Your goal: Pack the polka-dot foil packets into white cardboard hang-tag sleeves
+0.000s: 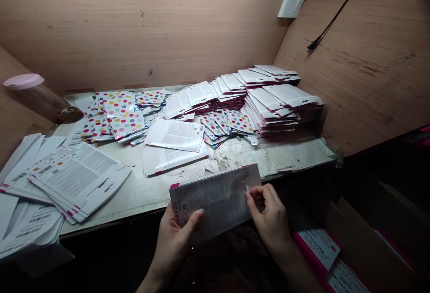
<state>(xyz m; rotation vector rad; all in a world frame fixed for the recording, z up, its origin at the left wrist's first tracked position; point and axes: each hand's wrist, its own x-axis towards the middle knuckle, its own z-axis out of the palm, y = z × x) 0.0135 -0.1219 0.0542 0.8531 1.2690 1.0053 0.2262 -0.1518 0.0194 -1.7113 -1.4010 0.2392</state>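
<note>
My left hand (173,234) grips the left end of a flat white cardboard sleeve (218,201), thumb on top. Fine print covers its upper face, and magenta shows at its corner. The sleeve is held tilted in front of the table's near edge. At its right end my right hand (271,217) is closed in a pinch, with a small white strip (247,189) at the fingertips. Whether that strip is part of the sleeve or separate, I cannot tell. Just beyond lie two more printed sleeves (176,136), one overlapping the other.
Polka-dot packets (122,116) are heaped at the back left, with a smaller group (228,122) mid-table. Stacked sleeves (278,100) fill the back right; loose ones (80,176) lie left. A pink-lidded clear container (40,98) leans there. Cardboard boxes (359,239) stand below right.
</note>
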